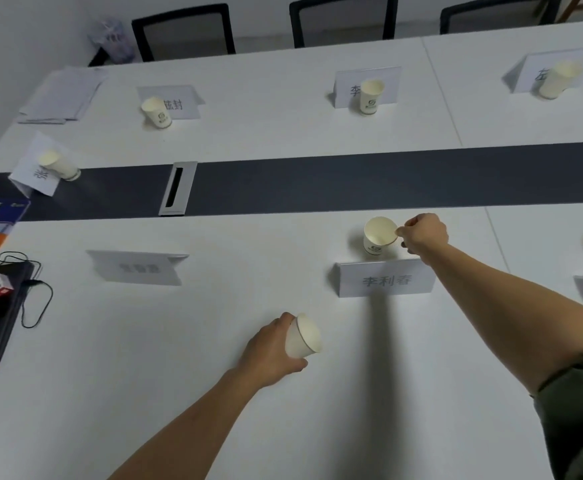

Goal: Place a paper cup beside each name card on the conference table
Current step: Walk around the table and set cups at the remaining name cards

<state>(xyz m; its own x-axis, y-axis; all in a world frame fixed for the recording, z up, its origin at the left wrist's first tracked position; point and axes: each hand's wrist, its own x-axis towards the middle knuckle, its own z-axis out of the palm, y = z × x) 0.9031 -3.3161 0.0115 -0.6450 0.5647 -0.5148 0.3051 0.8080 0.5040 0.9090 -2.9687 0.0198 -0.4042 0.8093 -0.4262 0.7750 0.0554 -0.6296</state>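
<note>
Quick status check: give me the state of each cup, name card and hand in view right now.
Right hand: pinching the rim of the near middle cup, which stands upright behind its name card.
Left hand: holding a spare cup, tilted.
Near left card: no cup yet.
Far left cup, far middle cup, far right cup, end cup: upright by cards.

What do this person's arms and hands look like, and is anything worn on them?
Both forearms are bare, with no watch, rings or gloves visible on the left hand or right hand. A short dark green sleeve with a camouflage-like pattern covers the right upper arm.
</note>
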